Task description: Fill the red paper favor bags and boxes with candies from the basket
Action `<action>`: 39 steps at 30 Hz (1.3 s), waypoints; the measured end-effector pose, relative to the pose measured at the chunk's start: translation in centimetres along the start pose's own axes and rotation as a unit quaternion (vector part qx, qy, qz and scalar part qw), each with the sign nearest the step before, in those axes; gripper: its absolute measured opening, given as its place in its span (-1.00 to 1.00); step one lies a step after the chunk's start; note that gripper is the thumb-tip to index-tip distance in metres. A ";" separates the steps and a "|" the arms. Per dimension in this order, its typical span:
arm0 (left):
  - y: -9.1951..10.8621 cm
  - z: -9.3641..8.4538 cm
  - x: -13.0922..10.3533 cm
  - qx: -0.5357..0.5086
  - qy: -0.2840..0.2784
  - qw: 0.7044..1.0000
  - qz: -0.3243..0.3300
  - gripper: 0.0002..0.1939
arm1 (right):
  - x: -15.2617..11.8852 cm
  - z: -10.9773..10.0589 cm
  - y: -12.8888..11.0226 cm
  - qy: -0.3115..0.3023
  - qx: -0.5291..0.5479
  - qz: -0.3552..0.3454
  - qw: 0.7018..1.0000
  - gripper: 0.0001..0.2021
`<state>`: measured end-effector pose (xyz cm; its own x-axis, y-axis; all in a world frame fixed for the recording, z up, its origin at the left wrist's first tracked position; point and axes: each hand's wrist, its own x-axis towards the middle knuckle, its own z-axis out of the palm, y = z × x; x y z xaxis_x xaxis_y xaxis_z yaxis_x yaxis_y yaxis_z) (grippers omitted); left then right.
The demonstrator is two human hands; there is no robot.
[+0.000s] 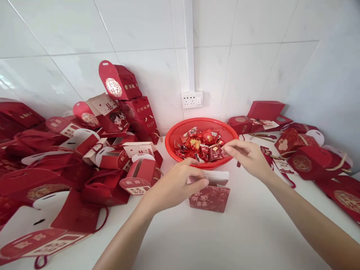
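My left hand point(180, 182) grips the upper left edge of a small red paper gift box point(210, 198), thumb and fingers closed on it. The box stands upright on the white table with its top flaps raised and pale inside. Just behind it is a red plastic basket point(171, 144) holding several small wrapped sweets point(197, 142). Over the basket's right front rim, my right hand point(249, 156) pinches the edge of a dark red wrapped candy point(215, 152). A dark red strip point(239, 164) shows below this hand.
Many red gift boxes point(109, 187) crowd the left side, some stacked against the tiled wall point(146, 26). More boxes point(305, 161) and a flat red box point(266, 110) lie at the right. A wall socket point(192, 99) sits behind the basket.
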<state>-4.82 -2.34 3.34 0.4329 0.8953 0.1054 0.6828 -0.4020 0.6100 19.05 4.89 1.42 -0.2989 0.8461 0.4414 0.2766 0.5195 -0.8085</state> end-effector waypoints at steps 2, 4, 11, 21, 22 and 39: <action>0.3 -0.4 0.0 -0.018 -0.001 1.000 0.009 -0.58 | 2.0 -0.6 1.3 0.013 -0.013 0.014 1.000 -0.73; 0.4 -0.9 0.0 -0.044 0.027 0.999 0.018 -0.60 | 4.2 -0.8 3.0 0.031 -0.022 0.017 0.999 -0.74; -3.3 -3.8 4.4 -0.113 0.104 0.988 -0.015 -0.69 | 10.4 1.1 7.9 -0.030 -0.147 0.088 0.985 -0.83; -4.4 0.7 14.8 0.216 -0.271 0.934 -0.087 -0.32 | 10.5 2.5 10.5 -0.145 -0.167 0.127 0.967 -0.77; -4.4 1.3 15.1 0.237 -0.262 0.931 -0.097 -0.30 | 10.5 2.3 10.5 -0.123 -0.162 0.125 0.971 -0.80; -7.9 0.9 15.4 0.057 -0.040 0.997 -0.046 -0.77 | 10.6 1.7 10.2 0.107 0.086 0.110 0.984 -0.60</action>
<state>-3.02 14.44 -0.53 0.4081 0.9128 -0.0126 0.7819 -0.3424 0.5210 17.11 18.98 -2.83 -0.0452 0.9512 0.3052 0.1482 0.3086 -0.9396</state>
